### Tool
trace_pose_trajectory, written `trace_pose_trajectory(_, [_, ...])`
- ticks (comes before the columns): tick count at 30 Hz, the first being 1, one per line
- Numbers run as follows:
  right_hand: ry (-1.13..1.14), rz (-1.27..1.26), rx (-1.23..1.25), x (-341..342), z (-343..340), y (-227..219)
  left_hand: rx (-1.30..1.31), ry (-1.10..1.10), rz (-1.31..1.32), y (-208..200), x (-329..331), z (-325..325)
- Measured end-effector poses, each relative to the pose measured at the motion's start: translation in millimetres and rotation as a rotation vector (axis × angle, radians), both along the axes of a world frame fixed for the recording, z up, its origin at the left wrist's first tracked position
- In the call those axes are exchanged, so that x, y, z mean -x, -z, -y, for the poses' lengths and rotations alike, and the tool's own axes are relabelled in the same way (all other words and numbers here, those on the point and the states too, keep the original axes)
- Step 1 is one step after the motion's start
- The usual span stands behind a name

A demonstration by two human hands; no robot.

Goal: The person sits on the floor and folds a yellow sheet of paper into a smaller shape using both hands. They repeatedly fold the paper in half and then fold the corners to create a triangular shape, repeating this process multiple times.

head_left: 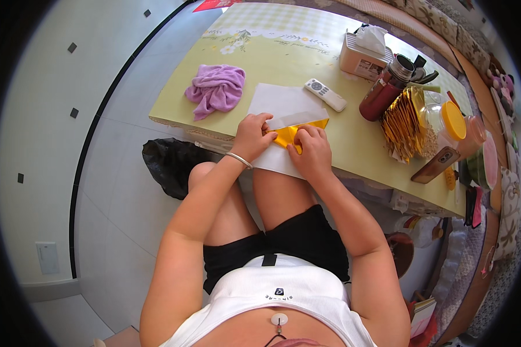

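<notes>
A sheet of shiny gold paper [286,137], partly folded, lies at the table's near edge on white paper [281,97]. My left hand [252,136] has its fingers bent and closed on the gold paper's left side. On the other side, my right hand [314,152] presses and pinches the paper between curled fingers. A pale strip [298,118] runs along the gold paper's far side; I cannot tell whether it is part of the same sheet. Fingers hide some of the folds. Just beyond my right hand lies a white remote control [325,94].
A purple cloth [216,91] is bunched at the left. To the right stand a maroon thermos [382,92], a stack of gold folded pieces [403,122], a yellow-lidded jar [452,121], a phone [436,165] and a tissue box [362,58]. A black bag [168,168] sits below the table.
</notes>
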State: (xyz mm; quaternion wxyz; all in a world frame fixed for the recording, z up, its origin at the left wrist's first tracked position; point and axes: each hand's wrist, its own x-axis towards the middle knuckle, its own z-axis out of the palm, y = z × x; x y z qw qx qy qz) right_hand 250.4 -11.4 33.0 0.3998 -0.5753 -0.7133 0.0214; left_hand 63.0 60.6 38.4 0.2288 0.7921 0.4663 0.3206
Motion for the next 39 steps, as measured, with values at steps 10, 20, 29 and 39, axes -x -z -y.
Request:
trace_pose_trajectory(10, [-0.016, 0.25, -0.029, -2, -2, 4, -0.194, -0.139, -0.207, 0, -7, 14])
trace_pose_trajectory(20, [-0.005, 0.297, -0.025, -5, -4, 9, -0.554, 0.139, -0.34, 1, -10, 47])
trace_pose_trajectory(29, [0.006, 0.022, 0.073, -38, -19, -5, -0.376, 0.009, -0.325, -13, -28, 38])
trace_pose_trajectory(39, [-0.175, 0.527, 0.127, -47, -58, -29, -0.366, -0.159, -0.486, -12, -52, 5])
